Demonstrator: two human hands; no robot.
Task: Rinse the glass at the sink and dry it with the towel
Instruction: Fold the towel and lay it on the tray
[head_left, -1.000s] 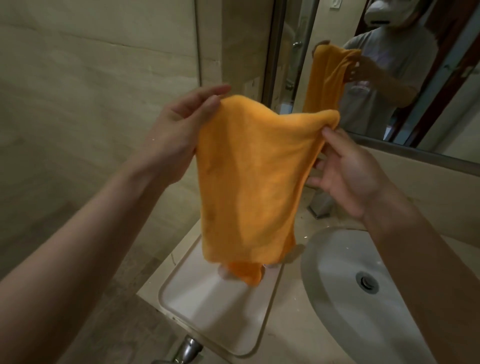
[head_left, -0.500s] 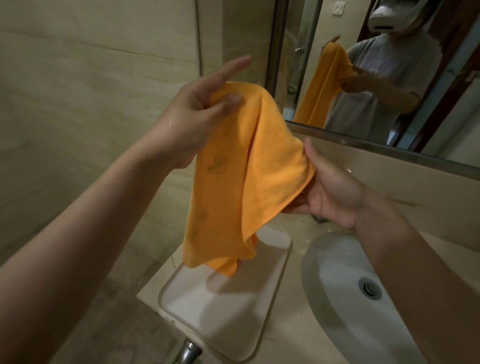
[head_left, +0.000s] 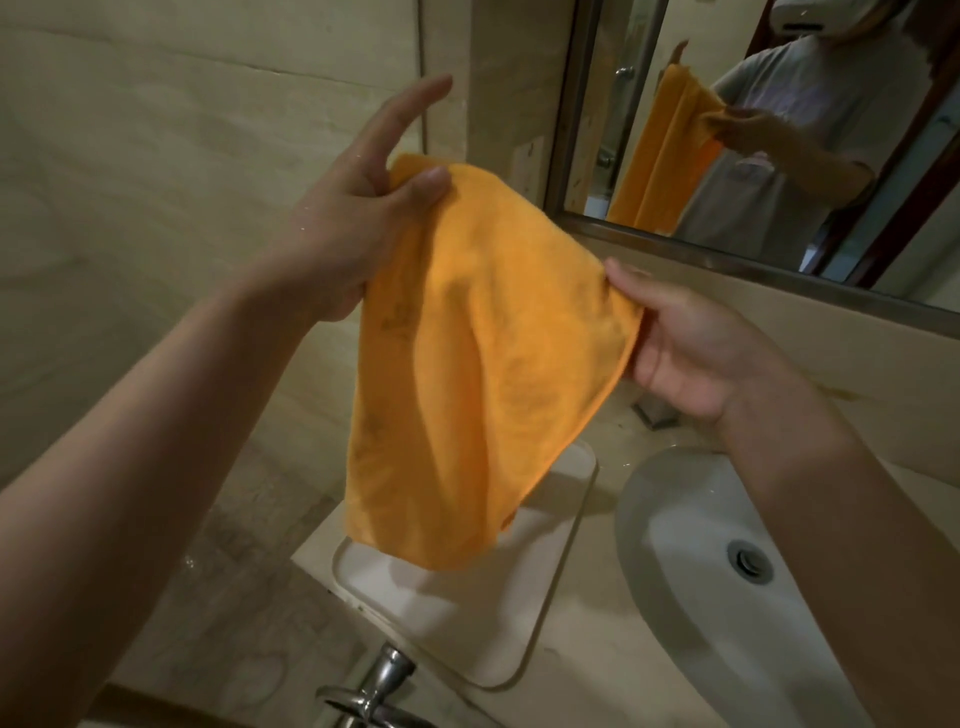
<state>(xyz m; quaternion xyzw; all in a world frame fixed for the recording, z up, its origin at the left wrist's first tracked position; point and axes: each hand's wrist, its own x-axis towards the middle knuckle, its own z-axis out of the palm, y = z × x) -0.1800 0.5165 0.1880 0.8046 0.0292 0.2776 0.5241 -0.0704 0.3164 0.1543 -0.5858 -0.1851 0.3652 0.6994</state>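
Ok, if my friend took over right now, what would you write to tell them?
Left hand: pinches the top corner of the orange towel, first finger sticking out straight.
Right hand: holds the towel's other top corner.
The towel hangs spread out between both hands, above the white tray on the counter, left of the sink.
The glass is not in view, so I cannot tell if it is rinsed.
Left to do: find the glass and dry it.

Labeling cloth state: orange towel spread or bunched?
Spread: the orange microfibre towel hangs open, pinched at its top corners by left hand and right hand.
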